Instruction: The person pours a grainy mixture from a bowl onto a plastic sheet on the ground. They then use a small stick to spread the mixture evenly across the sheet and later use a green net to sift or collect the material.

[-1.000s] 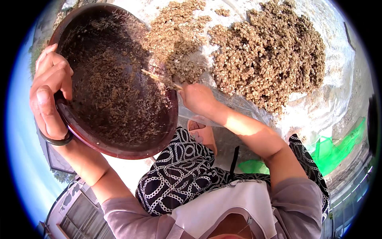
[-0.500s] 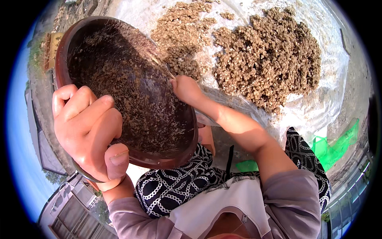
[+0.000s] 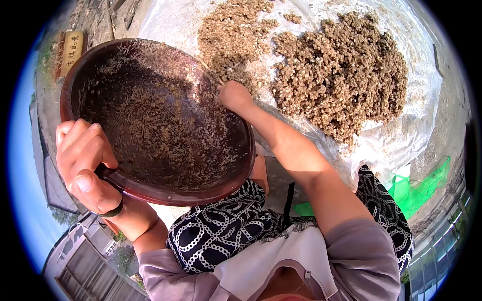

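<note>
A large dark-brown glazed basin, tilted with its mouth facing me, fills the left half of the view. Bits of pale, grainy residue cling to its inside wall. My left hand is closed on the basin's left rim, at what looks like a lug handle, partly hidden by the fingers. At the opposite rim, my right hand is closed round a thin pale stick. Its far end runs along the basin's upper right edge, and I cannot make out what kind of tool it is.
Beyond the basin, a clear plastic sheet covers the ground. On it lie a big heap of brown clumpy grain and a thinner spread pile. Green netting lies at the right. My patterned trouser legs are below the basin.
The basin has turned to show more of its inside, and its far rim has come down. My left hand has shifted left and farther from view; my right hand rose slightly.
</note>
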Available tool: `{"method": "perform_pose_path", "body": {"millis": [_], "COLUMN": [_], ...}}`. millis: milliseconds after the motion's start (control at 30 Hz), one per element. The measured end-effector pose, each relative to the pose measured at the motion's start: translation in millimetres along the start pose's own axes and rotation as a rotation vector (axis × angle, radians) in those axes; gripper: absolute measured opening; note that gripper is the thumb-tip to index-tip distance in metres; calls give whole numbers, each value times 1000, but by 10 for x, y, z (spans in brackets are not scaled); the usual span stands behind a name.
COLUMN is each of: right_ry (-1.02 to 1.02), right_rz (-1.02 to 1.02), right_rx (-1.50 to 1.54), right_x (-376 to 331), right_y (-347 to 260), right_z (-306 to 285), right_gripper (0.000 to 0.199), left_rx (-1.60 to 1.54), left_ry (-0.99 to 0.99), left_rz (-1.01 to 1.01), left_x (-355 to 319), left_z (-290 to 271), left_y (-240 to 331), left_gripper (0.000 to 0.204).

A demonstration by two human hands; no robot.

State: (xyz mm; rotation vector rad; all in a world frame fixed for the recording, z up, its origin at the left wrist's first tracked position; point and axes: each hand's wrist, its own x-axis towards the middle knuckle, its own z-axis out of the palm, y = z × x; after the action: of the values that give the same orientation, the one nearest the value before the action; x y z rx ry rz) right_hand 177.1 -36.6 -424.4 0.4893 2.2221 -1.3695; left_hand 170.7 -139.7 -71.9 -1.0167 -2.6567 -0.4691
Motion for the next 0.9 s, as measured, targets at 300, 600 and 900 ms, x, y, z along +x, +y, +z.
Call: {"method": "perform_pose_path", "body": {"millis": [300, 600, 900], "right_ry": [-87, -488, 211], "right_rz": [-275, -360, -148], "right_rx": [-131, -1000, -898], "right_x": [-845, -296, -172], "right_y": [260, -795, -370], "right_z": [-791, -1057, -2122], "right_gripper": [39, 24, 36], "left_rx": [-166, -719, -787], "left_ry": [233, 293, 314], "left_rz": [-184, -426, -419], "left_x": [-669, -1678, -2003], "left_z": [-131, -455, -545], "left_y": [-707, -2194, -2408], "left_gripper": [73, 63, 56]}}
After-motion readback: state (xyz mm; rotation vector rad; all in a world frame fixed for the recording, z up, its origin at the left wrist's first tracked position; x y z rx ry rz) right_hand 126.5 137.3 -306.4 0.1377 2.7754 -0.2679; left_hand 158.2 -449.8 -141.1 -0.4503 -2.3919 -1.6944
